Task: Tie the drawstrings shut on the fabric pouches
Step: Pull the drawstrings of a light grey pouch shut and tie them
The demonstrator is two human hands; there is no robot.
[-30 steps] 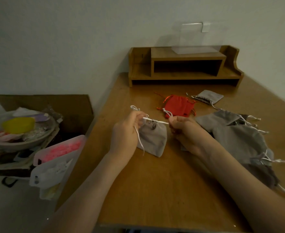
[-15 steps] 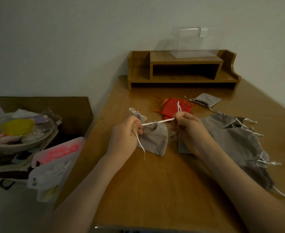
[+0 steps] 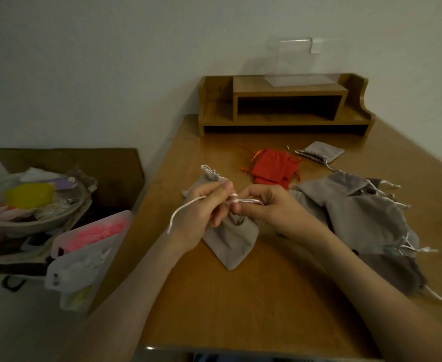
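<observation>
Frame centre: left hand [image 3: 201, 212] and right hand [image 3: 269, 207], fingers pinched closed on the white drawstring [image 3: 236, 201], meet above the grey pouch [image 3: 231, 239], likely forming the knot.

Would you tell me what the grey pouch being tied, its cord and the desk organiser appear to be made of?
Grey pouch: soft matte fabric, perhaps suede-like; it creases limply. Cord: thin white string with a slight sheen, possibly satin. Desk organiser: wood or wood-look board, warm brown with a smooth, low-gloss finish.
</observation>
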